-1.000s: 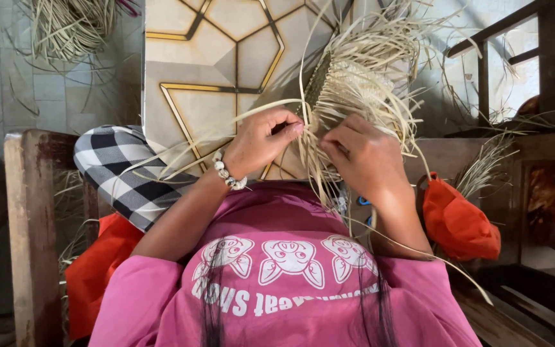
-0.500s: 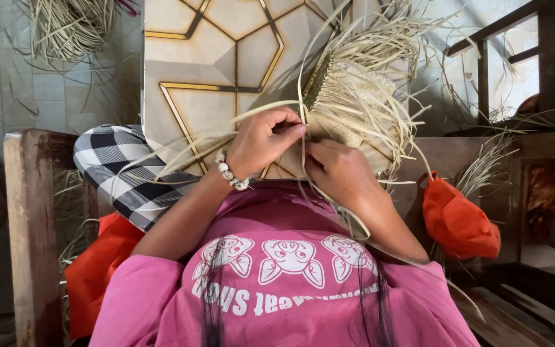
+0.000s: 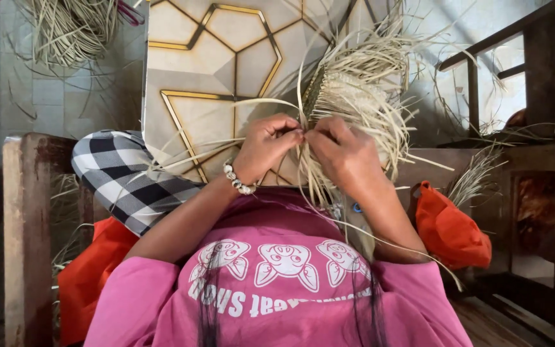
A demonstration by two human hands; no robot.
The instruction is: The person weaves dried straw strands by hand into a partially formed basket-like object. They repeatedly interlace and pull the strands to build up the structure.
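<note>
Scene: weaver at work, seen from a head camera looking down over a pink shirt.
Left hand: left hand, with a bead bracelet at the wrist, has its fingers curled together, pinching pale straw strands at the work's near edge.
Right hand: right hand meets it fingertip to fingertip, fingers pressed shut on the same strands.
Work: half-woven straw piece held up just beyond both hands, in front of a panel with gold lines; loose ends fan out all round it.
Technique: judging by the grip, each strand wants to be kept flat and taut at the pinch, pulled snug against the last row, with the 2 hands close so nothing slackens.
Surroundings: checked cloth at left, orange fabric at right, more straw on the tiled floor.
</note>
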